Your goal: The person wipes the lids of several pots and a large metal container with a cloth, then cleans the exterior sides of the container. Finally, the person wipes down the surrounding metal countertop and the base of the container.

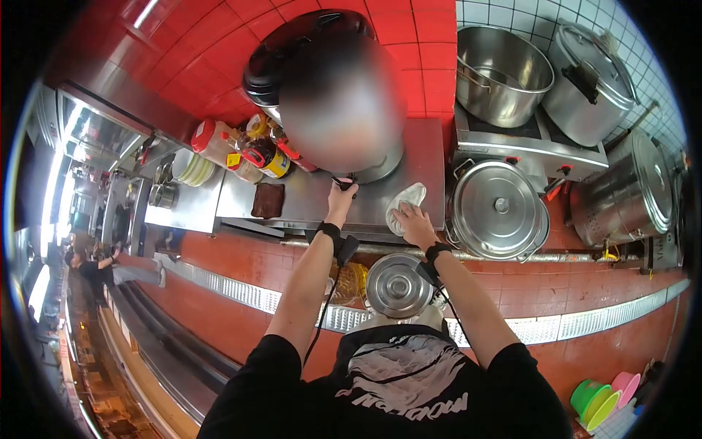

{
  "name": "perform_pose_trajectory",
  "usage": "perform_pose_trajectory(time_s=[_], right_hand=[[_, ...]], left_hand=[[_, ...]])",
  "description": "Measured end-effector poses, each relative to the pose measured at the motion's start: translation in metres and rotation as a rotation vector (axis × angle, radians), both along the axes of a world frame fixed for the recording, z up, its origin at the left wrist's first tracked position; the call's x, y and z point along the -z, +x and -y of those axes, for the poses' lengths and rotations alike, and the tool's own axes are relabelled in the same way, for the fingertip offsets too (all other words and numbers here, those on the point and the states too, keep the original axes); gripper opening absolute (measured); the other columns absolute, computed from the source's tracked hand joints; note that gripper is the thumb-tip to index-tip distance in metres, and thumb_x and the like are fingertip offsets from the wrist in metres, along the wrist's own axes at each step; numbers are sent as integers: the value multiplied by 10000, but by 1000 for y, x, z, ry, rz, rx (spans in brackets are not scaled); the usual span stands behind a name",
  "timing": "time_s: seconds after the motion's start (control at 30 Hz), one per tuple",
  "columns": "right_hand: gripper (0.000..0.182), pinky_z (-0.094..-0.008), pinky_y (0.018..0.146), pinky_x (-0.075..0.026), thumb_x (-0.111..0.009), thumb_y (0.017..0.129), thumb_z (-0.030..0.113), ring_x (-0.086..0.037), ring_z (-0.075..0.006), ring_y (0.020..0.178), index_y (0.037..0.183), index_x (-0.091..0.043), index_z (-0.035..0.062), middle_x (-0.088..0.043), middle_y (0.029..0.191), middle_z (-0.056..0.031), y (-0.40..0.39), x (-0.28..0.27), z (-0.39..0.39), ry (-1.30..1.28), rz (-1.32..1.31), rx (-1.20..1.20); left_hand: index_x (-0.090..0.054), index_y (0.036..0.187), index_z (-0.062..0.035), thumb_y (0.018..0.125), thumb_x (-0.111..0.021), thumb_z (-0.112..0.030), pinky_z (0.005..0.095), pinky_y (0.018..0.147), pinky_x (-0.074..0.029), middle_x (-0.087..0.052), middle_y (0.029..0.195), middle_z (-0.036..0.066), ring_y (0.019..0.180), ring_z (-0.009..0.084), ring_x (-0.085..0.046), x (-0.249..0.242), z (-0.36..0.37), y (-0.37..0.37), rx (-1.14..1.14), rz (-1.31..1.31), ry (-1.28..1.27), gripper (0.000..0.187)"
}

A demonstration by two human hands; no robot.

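Observation:
My left hand (341, 199) is wrapped round a black handle (345, 184) at the near edge of a round metal vessel (382, 168). A blurred patch covers most of that vessel and whatever is in it. On the steel counter (365, 213), my right hand (414, 225) rests on a white cloth (406, 201), with its fingers over the near part; whether they grip it is hard to make out. To the left of the vessel stand several sauce bottles (265, 157), and a dark brown block-like item (268, 200) lies in front of them.
A large lidded pot (500, 206) stands right of the counter, below a stove (532, 148) bearing an open pot (504, 73). Close to my body is a smaller lidded pot (398, 286). A person (102, 271) is at the far left. Colored buckets (596, 402) sit lower right.

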State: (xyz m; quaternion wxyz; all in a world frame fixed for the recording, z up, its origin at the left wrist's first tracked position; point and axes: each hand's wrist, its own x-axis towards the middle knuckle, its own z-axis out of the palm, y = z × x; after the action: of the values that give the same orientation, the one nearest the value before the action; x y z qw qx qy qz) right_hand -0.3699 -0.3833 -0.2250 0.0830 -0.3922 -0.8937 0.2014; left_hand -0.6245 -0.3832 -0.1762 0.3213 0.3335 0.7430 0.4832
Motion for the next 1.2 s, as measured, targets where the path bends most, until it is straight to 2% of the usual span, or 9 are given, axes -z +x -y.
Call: perform_pose_trajectory(time_s=[0.13,0.27,0.4,0.67,0.83,0.9,1.0,1.1,1.2], right_hand=[[595,-487,1011,-393,-625,805,103,-442,-348,1277,1378,-519,220,-417,1497,-69,2,1,-4,-39,-42,-8],[604,-500,1006,-406,-634,793,88,-457,-357,1252,1369,-522,228,-417,1491,-61,0,2,0,34,23,-9],[694,-457,975,-467,-653,707,45,-517,-374,1147,1366,-515,213,-450,1464,-63,8,3,11,113,57,40],[698,-415,983,-461,-713,690,80,-534,-391,1103,1355,-524,170,-481,1447,-68,31,-8,14,-24,79,129],[709,-386,958,-464,-756,687,112,-621,-352,1005,1356,-522,107,-625,1246,-164,28,3,-5,-139,14,235],[665,-385,784,-527,-730,701,111,-674,-286,892,1329,-513,86,-685,959,-176,32,-18,-9,-517,-308,546],[618,-347,822,-523,-727,746,144,-660,-215,918,1318,-517,43,-678,976,-103,31,-85,-12,-541,-902,561],[633,-359,919,-481,-738,745,139,-621,-283,1040,1316,-496,17,-634,1124,-153,17,-185,-12,-172,-1017,537],[648,-420,992,-424,-749,714,138,-506,-372,1168,1294,-484,21,-525,1320,-194,-2,-263,-12,277,-990,434]], left_hand=[[-617,970,-79,783,-796,-217,293,726,-498,-664,883,41,798,125,-627,6,2,14,33,-168,11,294],[-601,947,-65,770,-717,-292,383,782,-514,-694,880,122,871,308,-683,-4,12,50,82,-245,39,311],[-526,1213,-69,789,-667,-252,458,811,-511,-687,954,211,976,406,-645,0,24,71,65,-201,55,482],[-544,1153,-46,800,-668,-288,477,787,-518,-685,897,234,916,423,-651,-12,70,51,182,-167,-6,445],[-487,1215,-51,804,-719,-323,438,854,-506,-662,1031,244,973,396,-655,-13,86,20,396,-138,-11,544],[-372,1374,-63,818,-761,-367,384,933,-481,-621,1200,221,1080,339,-627,18,83,-17,660,-2,100,743],[-641,1172,-68,891,-669,-273,345,936,-489,-692,1091,130,1050,210,-651,-111,97,-75,617,-412,-152,349],[-656,1023,-84,962,-534,-138,338,863,-505,-703,973,80,924,220,-672,-212,65,-115,217,-521,503,146],[-666,1059,-64,955,-534,-84,338,902,-490,-691,1070,109,1003,251,-657,-351,51,-63,137,-721,658,169]])
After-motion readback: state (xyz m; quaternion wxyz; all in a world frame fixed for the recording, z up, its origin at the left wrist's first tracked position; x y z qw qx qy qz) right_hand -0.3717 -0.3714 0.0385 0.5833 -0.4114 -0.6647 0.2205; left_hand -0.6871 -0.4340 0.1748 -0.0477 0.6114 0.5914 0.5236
